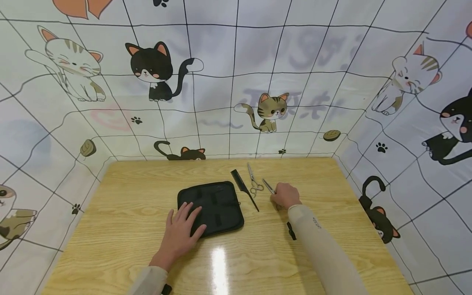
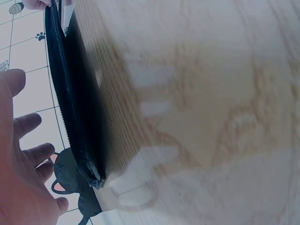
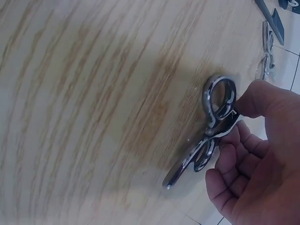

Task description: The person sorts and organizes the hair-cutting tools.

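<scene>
Head view: middle of the held scissors [image 1: 268, 186] hidden behind the right hand [image 1: 286, 196]. Right fingers curled, pinching them, right of the comb [image 1: 239, 181] and second scissors [image 1: 252, 177]. Left hand [image 1: 180, 232]: fingers spread over near-left part of black case [image 1: 225, 209]; contact unclear. Wooden surface [image 1: 265, 254]; cat-print walls [image 1: 217, 94] left, right, far.

Shows yellowish wood grain across the table [image 1: 129, 192], white glare [image 1: 219, 266] toward the near side. Carries a black case [image 1: 225, 209] near the middle; just rightward, a black comb [image 1: 241, 183], then silver scissors [image 1: 252, 177].
</scene>
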Demonstrator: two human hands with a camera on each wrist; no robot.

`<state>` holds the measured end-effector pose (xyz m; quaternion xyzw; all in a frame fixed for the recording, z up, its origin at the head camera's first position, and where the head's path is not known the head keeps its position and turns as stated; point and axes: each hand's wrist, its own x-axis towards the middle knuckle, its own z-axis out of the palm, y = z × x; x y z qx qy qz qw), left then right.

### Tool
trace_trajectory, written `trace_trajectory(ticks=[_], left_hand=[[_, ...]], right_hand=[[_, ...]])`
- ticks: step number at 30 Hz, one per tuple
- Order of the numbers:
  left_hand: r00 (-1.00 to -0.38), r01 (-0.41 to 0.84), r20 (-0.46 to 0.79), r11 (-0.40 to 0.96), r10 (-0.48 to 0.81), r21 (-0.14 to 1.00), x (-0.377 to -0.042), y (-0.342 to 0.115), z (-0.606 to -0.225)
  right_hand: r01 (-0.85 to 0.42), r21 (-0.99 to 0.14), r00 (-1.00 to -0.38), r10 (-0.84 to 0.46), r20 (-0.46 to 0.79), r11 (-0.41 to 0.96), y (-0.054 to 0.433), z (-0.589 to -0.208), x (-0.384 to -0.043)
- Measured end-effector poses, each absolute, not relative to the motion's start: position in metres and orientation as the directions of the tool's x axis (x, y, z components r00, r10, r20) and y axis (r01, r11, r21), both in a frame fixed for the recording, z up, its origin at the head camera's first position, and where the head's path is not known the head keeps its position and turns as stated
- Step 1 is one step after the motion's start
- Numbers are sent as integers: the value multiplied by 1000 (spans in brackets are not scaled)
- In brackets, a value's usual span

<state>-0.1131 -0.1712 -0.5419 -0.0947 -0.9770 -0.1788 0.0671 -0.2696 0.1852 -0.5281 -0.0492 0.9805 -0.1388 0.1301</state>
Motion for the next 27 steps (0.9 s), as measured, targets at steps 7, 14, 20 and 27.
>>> trace_trajectory(ticks=[7, 14, 20, 27], left_hand=[[-972, 213, 170, 920, 164, 329, -112, -167, -543], [-972, 213, 167, 920, 165, 330, -111, -164, -540], [-971, 215, 170, 921, 167, 325, -111, -163, -543], [-969, 219, 179, 918, 167, 331, -111, -163, -542]], right_hand=[[-135, -169, -964, -169, -203, 976, 183, -532, -268], [-190, -64, -964, -199, -176, 980, 184, -537, -271], [-217, -59, -958, -224, -180, 974, 186, -538, -272], [-229, -78, -955, -239, -174, 970, 186, -536, -270]])
